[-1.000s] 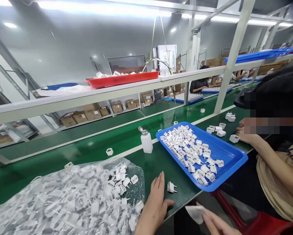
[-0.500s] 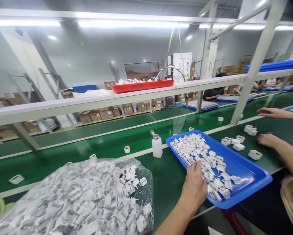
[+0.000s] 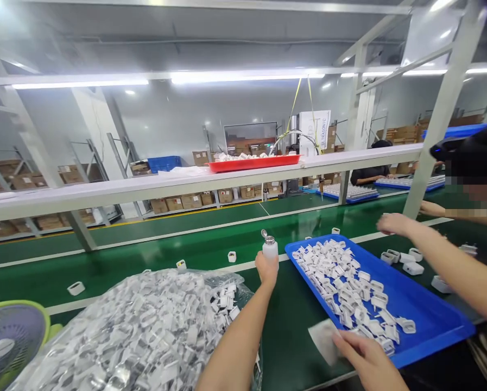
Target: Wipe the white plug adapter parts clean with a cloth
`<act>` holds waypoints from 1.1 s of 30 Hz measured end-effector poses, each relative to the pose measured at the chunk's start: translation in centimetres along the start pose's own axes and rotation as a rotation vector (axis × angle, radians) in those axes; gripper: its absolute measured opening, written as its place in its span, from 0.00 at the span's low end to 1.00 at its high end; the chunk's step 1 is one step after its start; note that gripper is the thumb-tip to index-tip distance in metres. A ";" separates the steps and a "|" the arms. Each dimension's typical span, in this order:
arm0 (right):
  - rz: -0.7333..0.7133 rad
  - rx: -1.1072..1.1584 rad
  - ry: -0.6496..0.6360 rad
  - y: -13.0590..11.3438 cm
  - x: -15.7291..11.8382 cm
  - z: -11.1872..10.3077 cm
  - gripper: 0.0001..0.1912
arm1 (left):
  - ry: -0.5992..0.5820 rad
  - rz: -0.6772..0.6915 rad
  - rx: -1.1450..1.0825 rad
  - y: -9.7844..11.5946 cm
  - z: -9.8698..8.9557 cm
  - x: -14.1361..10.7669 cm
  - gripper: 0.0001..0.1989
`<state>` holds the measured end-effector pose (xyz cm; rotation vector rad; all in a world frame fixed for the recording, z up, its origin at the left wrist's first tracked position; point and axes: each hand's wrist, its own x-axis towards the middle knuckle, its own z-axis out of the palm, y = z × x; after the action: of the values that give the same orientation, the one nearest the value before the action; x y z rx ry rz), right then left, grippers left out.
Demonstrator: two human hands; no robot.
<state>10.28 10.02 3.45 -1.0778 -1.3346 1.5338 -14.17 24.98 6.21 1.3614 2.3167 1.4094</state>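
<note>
Now the left hand point(image 3: 266, 270) has left the tray and closed around a white plastic pump dispenser bottle point(image 3: 270, 250).

Its fingers wrap the upright bottle's lower part, with the metal pump top point(image 3: 266, 237) showing just above the hand; whether the bottle has left the green bench point(image 3: 292, 347) cannot be told. The right hand point(image 3: 367, 361) pinches a white wipe point(image 3: 323, 341) between fingers and thumb, now over the near edge of a blue tray point(image 3: 430, 326) of white plug parts point(image 3: 341, 288). Left of the left hand lies a clear bag point(image 3: 137, 326) of the same parts; beyond the tray, to the right hand's far side, a co-worker's hand point(image 3: 393, 224) reaches over the bench.
</note>
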 end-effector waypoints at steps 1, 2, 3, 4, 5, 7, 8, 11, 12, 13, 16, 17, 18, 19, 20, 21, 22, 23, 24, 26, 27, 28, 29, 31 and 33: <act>0.013 0.069 0.011 -0.9 1.2 0.3 0.20 | -0.018 0.045 0.008 -0.1 0.0 0.3 0.17; 0.010 0.128 0.028 -1.7 2.3 0.4 0.21 | -0.030 0.100 0.018 -0.1 -0.2 0.5 0.16; 0.000 0.182 0.054 -2.2 3.4 0.6 0.21 | -0.035 0.165 0.029 0.0 -0.4 0.6 0.16; -0.016 0.224 0.079 -2.6 4.5 0.6 0.19 | -0.037 0.238 0.041 0.1 -0.7 0.6 0.15; -0.034 0.268 0.106 -2.9 5.6 0.7 0.17 | -0.036 0.317 0.053 0.4 -1.1 0.5 0.15; -0.058 0.349 0.159 -3.4 7.8 0.7 0.11 | -0.040 0.480 0.078 1.0 -2.0 0.3 0.13; -0.063 0.385 0.184 -3.6 8.9 0.8 0.09 | -0.045 0.562 0.092 1.4 -2.6 0.2 0.12; -0.067 0.481 0.223 -4.5 11.4 1.5 0.09 | -0.073 0.803 0.156 2.6 -4.2 0.0 0.13; -0.070 0.510 0.223 -4.9 12.0 1.8 0.10 | -0.080 0.877 0.188 3.0 -4.8 0.0 0.15; -0.076 0.536 0.216 -5.2 12.4 2.2 0.10 | -0.084 0.948 0.223 3.3 -5.2 0.0 0.16; -0.099 0.602 0.180 -6.0 12.8 3.2 0.11 | -0.065 1.135 0.339 4.2 -6.5 0.2 0.18; -0.107 0.618 0.167 -6.1 12.7 3.5 0.11 | -0.051 1.186 0.377 4.4 -6.8 0.3 0.19; -0.114 0.633 0.155 -6.2 12.6 3.7 0.11 | -0.033 1.232 0.414 4.6 -7.0 0.5 0.19; -0.119 0.645 0.142 -6.3 12.5 4.0 0.11 | -0.013 1.271 0.449 4.8 -7.3 0.6 0.20; -0.124 0.656 0.130 -6.3 12.3 4.2 0.11 | 0.009 1.304 0.482 5.0 -7.5 0.7 0.19; -0.127 0.666 0.118 -6.3 12.1 4.4 0.10 | 0.031 1.332 0.512 5.2 -7.7 0.7 0.17; -0.128 0.674 0.108 -6.4 12.0 4.5 0.10 | 0.053 1.355 0.541 5.4 -7.8 0.8 0.15; -0.128 0.681 0.099 -6.4 11.9 4.7 0.10 | 0.072 1.377 0.567 5.6 -8.0 0.9 0.13; -0.126 0.687 0.093 -6.5 11.8 4.8 0.10 | 0.090 1.397 0.591 5.8 -8.1 0.9 0.12; -0.123 0.697 0.085 -6.6 11.6 5.0 0.11 | 0.123 1.430 0.635 6.0 -8.3 0.9 0.09; -0.121 0.701 0.082 -6.6 11.6 5.1 0.11 | 0.140 1.443 0.655 6.1 -8.4 0.9 0.08; -0.119 0.705 0.079 -6.7 11.5 5.2 0.11 | 0.157 1.452 0.673 6.2 -8.5 0.9 0.08; -0.114 0.707 0.078 -6.7 11.5 5.2 0.11 | 0.174 1.459 0.690 6.2 -8.6 0.8 0.08; -0.104 0.711 0.080 -6.7 11.6 5.3 0.10 | 0.206 1.470 0.717 6.3 -8.7 0.7 0.07; -0.100 0.716 0.081 -6.7 11.6 5.4 0.10 | 0.233 1.482 0.735 6.2 -8.7 0.7 0.07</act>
<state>1.94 20.15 9.49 -0.5951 -0.6691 1.6753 -14.99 20.76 16.07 3.7054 1.7954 0.6909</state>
